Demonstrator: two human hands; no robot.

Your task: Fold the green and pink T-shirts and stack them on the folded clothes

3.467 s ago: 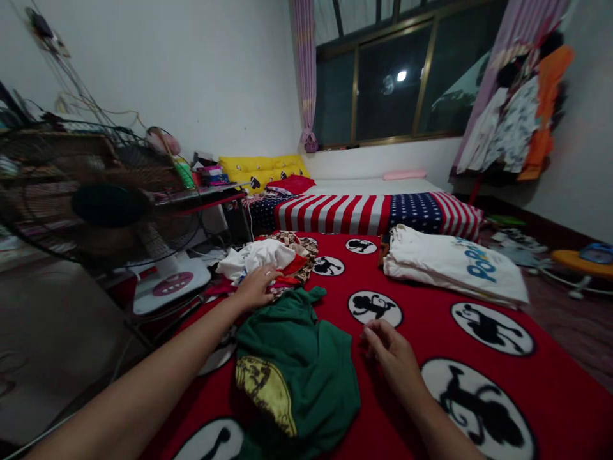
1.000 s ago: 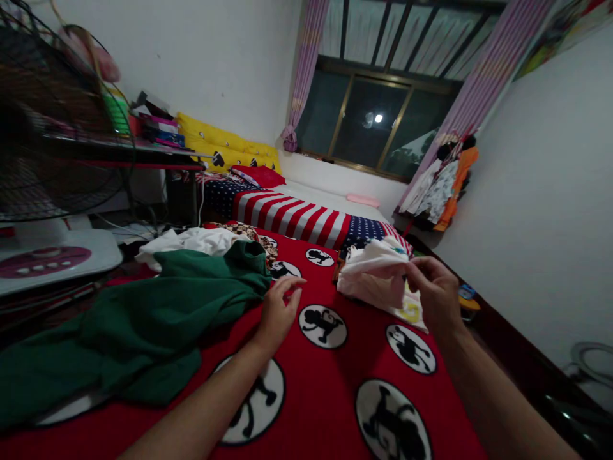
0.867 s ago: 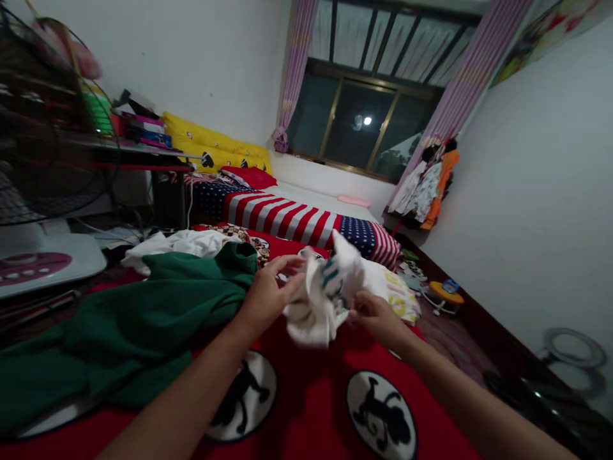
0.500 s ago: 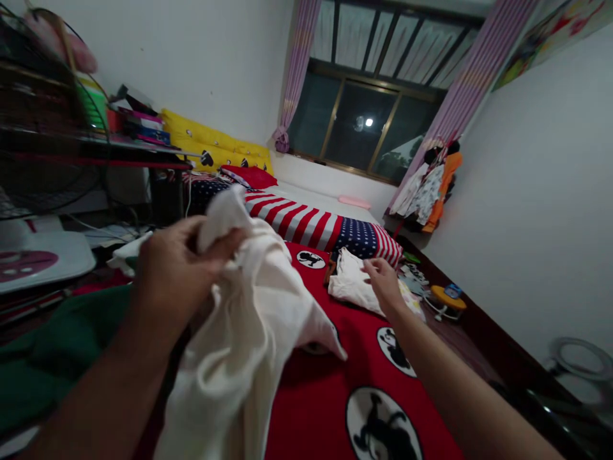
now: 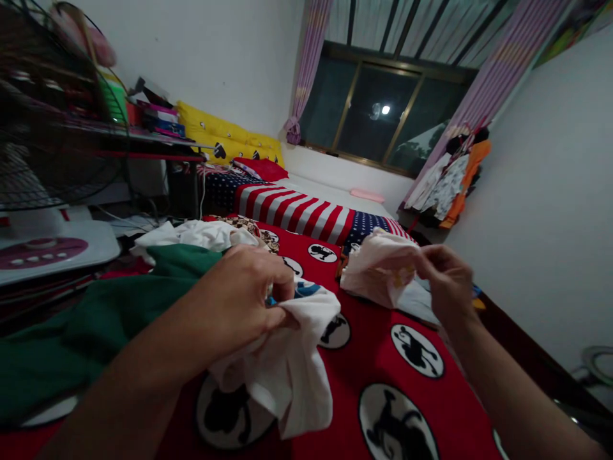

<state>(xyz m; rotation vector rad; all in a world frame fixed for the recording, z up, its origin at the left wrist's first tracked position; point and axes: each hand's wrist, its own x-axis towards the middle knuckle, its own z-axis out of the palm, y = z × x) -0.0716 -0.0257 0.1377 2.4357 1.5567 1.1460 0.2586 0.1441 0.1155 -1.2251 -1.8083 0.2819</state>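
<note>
My left hand (image 5: pixel 244 300) is closed around a bunched white garment with blue print (image 5: pixel 287 358), which hangs down over the red blanket with black monkey circles (image 5: pixel 368 358). My right hand (image 5: pixel 443 278) pinches the edge of another white garment (image 5: pixel 378 268) and lifts it off a folded pile at the blanket's right side. A green shirt (image 5: pixel 96 319) lies spread out to the left of my left arm.
A heap of white and patterned clothes (image 5: pixel 201 233) lies behind the green shirt. A standing fan (image 5: pixel 43 160) and a cluttered shelf are at the left. A stars-and-stripes cover (image 5: pixel 306 214) lies beyond the blanket. Clothes hang by the window at right (image 5: pixel 454 179).
My left hand has lowered the white garment from in front of my face to the blanket. My right hand has gone from resting on the folded pile to lifting its top piece.
</note>
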